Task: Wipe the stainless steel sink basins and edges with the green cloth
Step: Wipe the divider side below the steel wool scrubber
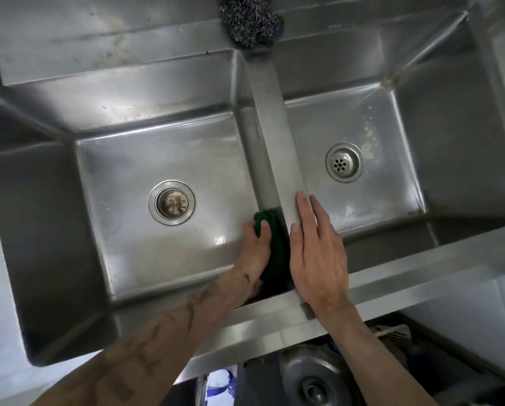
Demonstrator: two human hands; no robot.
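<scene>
At front-right corner of left basin, left hand gripped green cloth, thumb curled over it, cloth pressed vs wall of divider. Right hand lay flat on divider top, fingers straight, holding nothing. Steel scourer sat on back ledge. Left drain looked stained; whitish residue beside right drain in right basin.

Nothing legible is showing anywhere. Dark tattoo marks on the left forearm and blue print on a white packet under the sink are reading as shapes only.
</scene>
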